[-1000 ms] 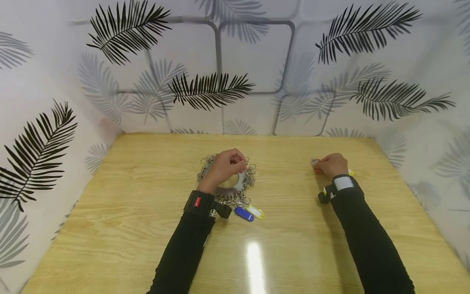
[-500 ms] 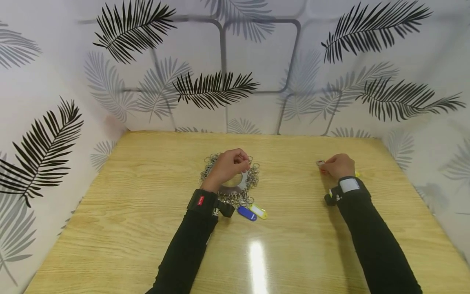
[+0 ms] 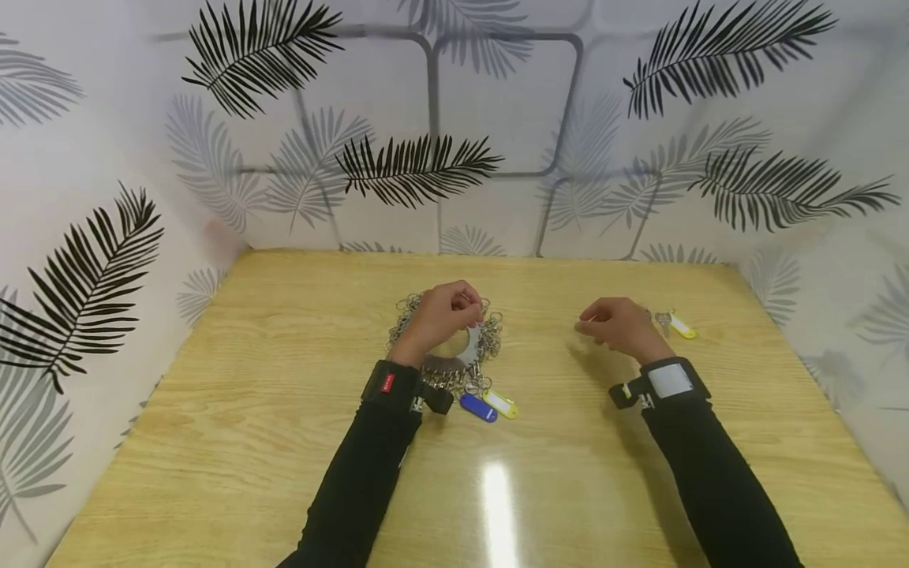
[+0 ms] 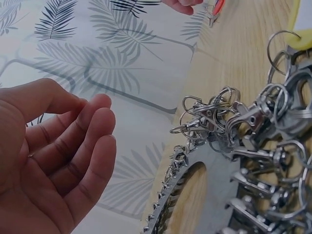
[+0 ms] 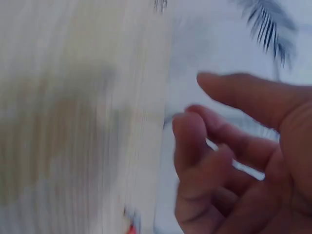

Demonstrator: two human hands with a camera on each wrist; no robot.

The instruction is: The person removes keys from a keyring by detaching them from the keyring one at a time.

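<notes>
My left hand (image 3: pixel 443 315) hovers over a flat metal ring (image 3: pixel 465 351) fringed with several small clasps and split rings. In the left wrist view its fingers are loosely bent and hold nothing, and the ring (image 4: pixel 214 187) lies apart from them. A blue key tag (image 3: pixel 479 408) and a yellow key tag (image 3: pixel 500 404) lie at the ring's near side. My right hand (image 3: pixel 621 325) is over the table to the right, thumb apart from the bent fingers (image 5: pixel 190 141), with nothing between them. Beyond it lies a key (image 3: pixel 663 322) beside another yellow tag (image 3: pixel 682 326).
The wooden table (image 3: pixel 284 442) meets a leaf-patterned wall covering (image 3: pixel 383 221) at the back and sides. A red tag (image 4: pixel 219 6) with a key shows at the top of the left wrist view; my right hand mostly hides that spot in the head view.
My right hand has let go of the key with the red tag and moved left, uncovering the key and yellow tag. The left hand stays over the ring.
</notes>
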